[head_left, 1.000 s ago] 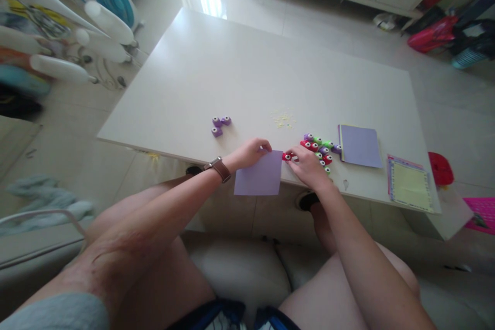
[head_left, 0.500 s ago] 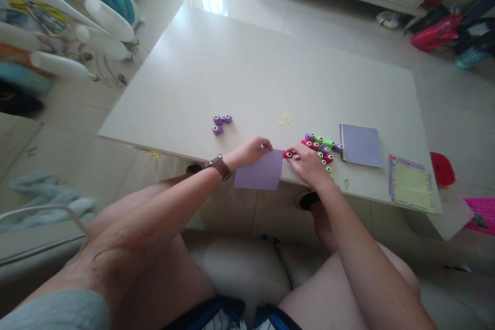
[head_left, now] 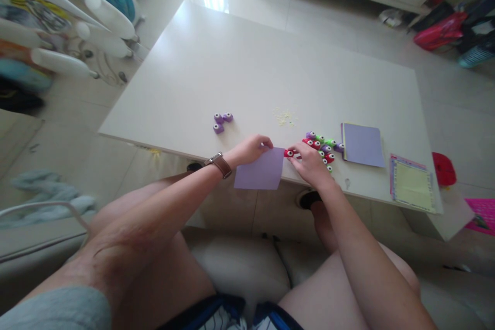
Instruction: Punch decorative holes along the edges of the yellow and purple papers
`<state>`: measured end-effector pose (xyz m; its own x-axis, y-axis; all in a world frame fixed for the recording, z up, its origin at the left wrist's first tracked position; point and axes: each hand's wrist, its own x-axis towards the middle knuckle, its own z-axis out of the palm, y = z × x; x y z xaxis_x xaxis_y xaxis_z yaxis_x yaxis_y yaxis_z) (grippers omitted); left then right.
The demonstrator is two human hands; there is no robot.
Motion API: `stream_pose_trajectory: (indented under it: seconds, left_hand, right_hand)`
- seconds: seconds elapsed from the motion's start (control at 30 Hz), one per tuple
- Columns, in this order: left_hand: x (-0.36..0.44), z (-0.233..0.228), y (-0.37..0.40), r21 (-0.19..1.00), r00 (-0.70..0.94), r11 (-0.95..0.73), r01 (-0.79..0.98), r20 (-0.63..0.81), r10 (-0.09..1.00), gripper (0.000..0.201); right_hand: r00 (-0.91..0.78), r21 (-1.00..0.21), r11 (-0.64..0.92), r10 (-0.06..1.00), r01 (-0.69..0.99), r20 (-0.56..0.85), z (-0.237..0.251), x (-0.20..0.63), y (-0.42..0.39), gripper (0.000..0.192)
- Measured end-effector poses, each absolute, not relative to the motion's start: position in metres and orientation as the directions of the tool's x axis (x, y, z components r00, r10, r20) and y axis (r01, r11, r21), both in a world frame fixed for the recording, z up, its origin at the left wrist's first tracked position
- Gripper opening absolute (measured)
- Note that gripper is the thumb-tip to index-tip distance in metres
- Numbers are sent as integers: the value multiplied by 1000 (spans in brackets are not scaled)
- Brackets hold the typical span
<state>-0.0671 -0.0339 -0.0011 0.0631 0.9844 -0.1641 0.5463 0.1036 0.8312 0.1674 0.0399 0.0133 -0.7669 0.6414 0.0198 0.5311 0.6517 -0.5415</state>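
Both hands work at the near edge of the desk (head_left: 240, 62). Left hand (head_left: 249, 148), fingers curled, pinches the upper left corner of a lilac paper square (head_left: 260, 169) that overhangs the edge. Right hand (head_left: 309, 162) has its fingertips closed on a small red punch (head_left: 288, 153), which touches the paper's upper right corner. Just beyond the right hand lies a cluster of coloured punches (head_left: 322, 145), then a lilac paper stack (head_left: 362, 145). Farther left sit purple punches (head_left: 221, 121); yellow scraps (head_left: 285, 117) lie between.
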Motion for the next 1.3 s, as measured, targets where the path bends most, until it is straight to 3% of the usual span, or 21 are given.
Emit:
stream_pose_trajectory:
  seconds: [1.3]
  left_hand:
    - [-60,-14,-35,827,117,67,559,-159,980,27]
  right_hand:
    - [-773,-461,675,634,576,-36,7,161,32,10]
